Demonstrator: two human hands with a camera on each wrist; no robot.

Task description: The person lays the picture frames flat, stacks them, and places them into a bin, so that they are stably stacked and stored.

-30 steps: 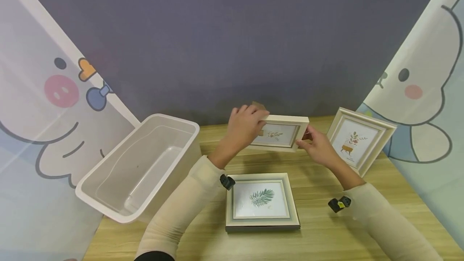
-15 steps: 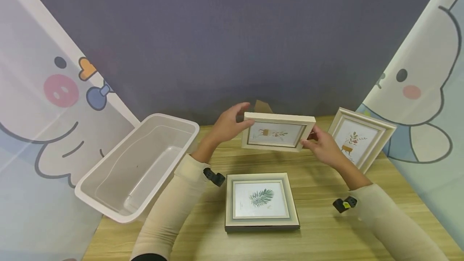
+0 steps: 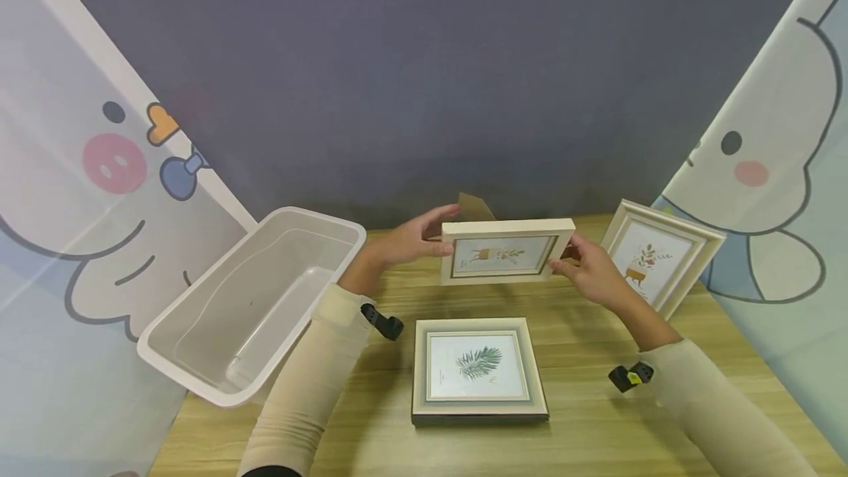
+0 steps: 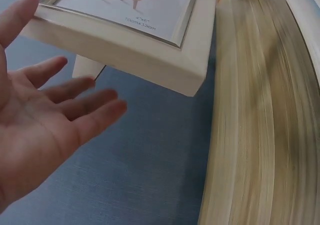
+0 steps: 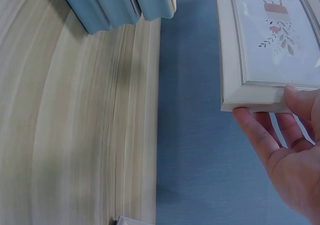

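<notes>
A cream picture frame (image 3: 506,252), turned sideways and showing a potted-plant print, is held above the back of the table. My right hand (image 3: 592,271) pinches its right end, with the thumb on the front and fingers behind, as the right wrist view shows. At its left end, my left hand (image 3: 414,236) has loosely spread fingers (image 4: 95,105); the thumb is by the front edge, and whether it touches cannot be told. A brown stand flap (image 3: 474,206) sticks out behind the frame. Nearer me lies a frame with a green leaf print (image 3: 478,365), face up.
Another cream frame (image 3: 652,256) with a plant print stands tilted at the right, close behind the right hand. A light plastic bin (image 3: 159,359) stands at the left beside the left arm. A dark panel (image 3: 424,79) rises behind the wooden table (image 3: 596,418).
My left hand has let go of the frame's top and moved left to its left end, its fingers spreading. The frame has shifted slightly right and tipped a little in the right hand.
</notes>
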